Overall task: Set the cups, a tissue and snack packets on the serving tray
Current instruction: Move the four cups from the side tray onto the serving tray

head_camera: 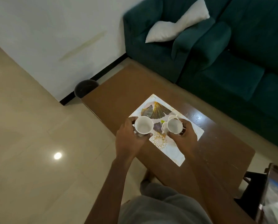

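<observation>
Head view: the left hand (130, 135) grips one white cup (143, 124) and the right hand (185, 135) another cup (173, 126). Both hover over the serving tray (167, 147) on the table (122, 88).

Two plain white ceramic cups (143, 124) (174, 126). White rectangular serving tray (167, 147): gold fan-leaf and floral motifs. Brown wooden table (127, 88). Dark teal upholstered sofa (231, 62), white cushion (175, 25). Beige tiled floor (30, 143).

Brown wooden coffee table (151, 88), running diagonally from far left to near right, with a white rectangular serving tray (167, 149) (gold and purple leaf pattern) lying flat at its centre, the far-left half of the tabletop bare.
</observation>
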